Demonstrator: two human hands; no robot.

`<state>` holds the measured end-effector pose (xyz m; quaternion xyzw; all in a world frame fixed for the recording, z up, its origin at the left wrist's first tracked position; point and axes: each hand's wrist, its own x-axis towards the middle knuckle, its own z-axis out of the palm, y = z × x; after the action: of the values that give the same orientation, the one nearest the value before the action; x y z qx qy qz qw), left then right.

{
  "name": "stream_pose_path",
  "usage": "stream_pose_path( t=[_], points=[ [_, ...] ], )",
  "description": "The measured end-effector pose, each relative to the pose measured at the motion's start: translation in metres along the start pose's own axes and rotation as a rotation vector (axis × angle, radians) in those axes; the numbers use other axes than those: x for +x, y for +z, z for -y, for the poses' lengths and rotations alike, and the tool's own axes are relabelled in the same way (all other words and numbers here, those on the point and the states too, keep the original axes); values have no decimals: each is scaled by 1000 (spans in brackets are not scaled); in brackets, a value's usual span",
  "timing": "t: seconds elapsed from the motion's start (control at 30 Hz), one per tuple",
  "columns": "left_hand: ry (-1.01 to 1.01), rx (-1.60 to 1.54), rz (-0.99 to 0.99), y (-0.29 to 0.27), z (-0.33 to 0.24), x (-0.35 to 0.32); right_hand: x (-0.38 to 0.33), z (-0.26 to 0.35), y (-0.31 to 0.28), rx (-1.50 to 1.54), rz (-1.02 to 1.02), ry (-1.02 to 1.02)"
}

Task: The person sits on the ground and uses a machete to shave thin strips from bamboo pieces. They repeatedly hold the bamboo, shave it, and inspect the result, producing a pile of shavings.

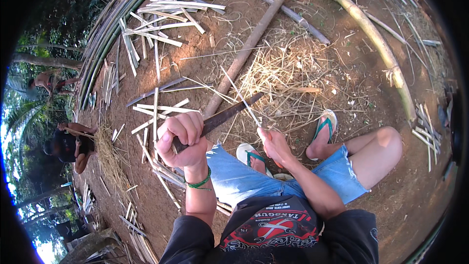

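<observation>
My left hand is closed round the near end of a large knife. Its long dark blade slants up and to the right. My right hand is closed on a thin pale bamboo strip, which points up and to the left. Strip and blade cross in view in front of me; I cannot tell whether they touch. Bits of something orange show at my right hand, its shape mostly hidden. Beyond both hands lies a heap of pale shavings.
A brown pole and a thick yellowish bamboo pole lie on the dirt. Split bamboo slats are scattered at the far left, with long green poles beyond. Another person sits at the left. My sandalled feet flank the shavings' near side.
</observation>
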<state>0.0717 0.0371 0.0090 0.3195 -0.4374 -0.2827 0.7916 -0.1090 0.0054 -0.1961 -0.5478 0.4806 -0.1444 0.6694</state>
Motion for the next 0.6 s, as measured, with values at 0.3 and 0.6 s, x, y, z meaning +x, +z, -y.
stream_pose_path(
  t=[0.3, 0.6],
  points=[
    [-6, 14, -44, -2, -4, -8, 21, -31, -15, -44, 8, 150],
    [34, 10, -136, -11, -6, -11, 8, -7, -2, -194, -27, -127]
  ],
)
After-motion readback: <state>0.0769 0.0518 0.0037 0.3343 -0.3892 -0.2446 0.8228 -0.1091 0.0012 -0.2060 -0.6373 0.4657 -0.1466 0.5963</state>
